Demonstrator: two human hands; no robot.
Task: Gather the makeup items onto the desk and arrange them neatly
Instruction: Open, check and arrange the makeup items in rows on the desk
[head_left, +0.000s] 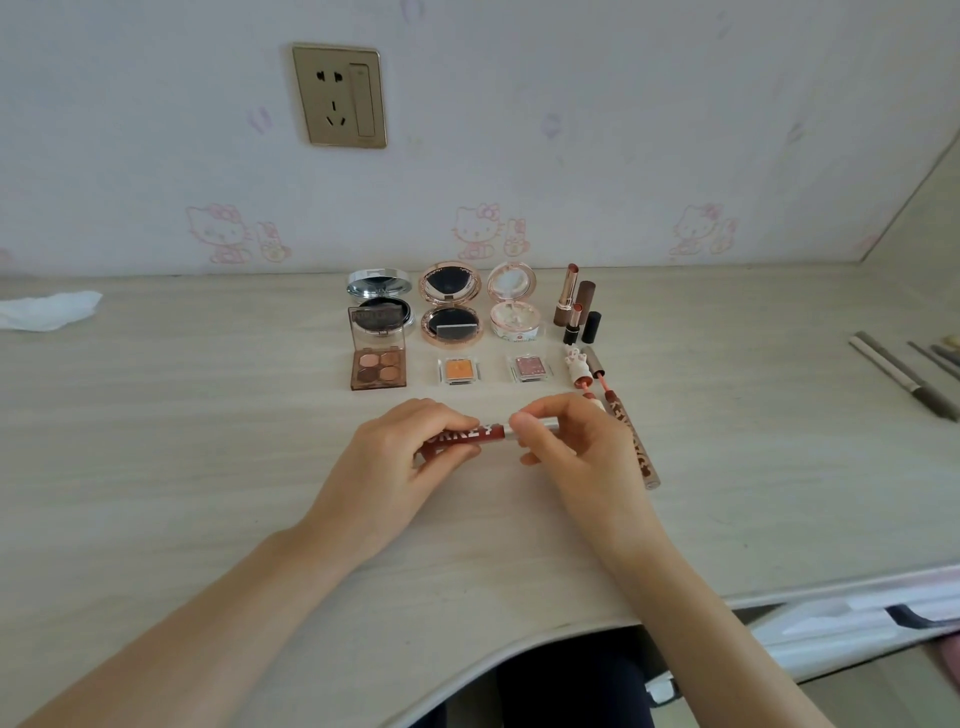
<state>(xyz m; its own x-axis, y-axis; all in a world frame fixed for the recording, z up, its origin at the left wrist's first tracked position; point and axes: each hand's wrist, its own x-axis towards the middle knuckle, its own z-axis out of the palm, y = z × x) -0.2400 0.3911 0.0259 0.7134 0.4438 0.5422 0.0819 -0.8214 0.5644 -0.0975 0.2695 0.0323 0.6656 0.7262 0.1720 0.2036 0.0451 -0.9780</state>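
I see my two hands meet low over the pale surface (208, 467), and I will use the red lip gloss tube (464, 439) as my marker. My left hand (395, 467) has its grip curled round the red body of the tube. My right hand (569, 447) has a narrow grip, pinching the silver cap end (535, 427) of the same tube. The tube lies sideways between both hands, just above the surface. Just to the right of the tube, past my right hand, a brown lip gloss tube (631, 441) lies on the surface with its wand out. Beyond the tube, toward the wall, sits a brown eyeshadow palette (378, 368) with its lid up, then an orange eyeshadow pan (458, 371) and a pink glitter pan (529, 367) in a row. Farther beyond stand three open round compacts: a silver one (379, 299), a rose gold one (451, 306) and a white one (514, 306). To the right of those stand the lipsticks (571, 301). Far left of the tube lies a white tissue (47, 309). Far right lie some thin pencils (904, 379).
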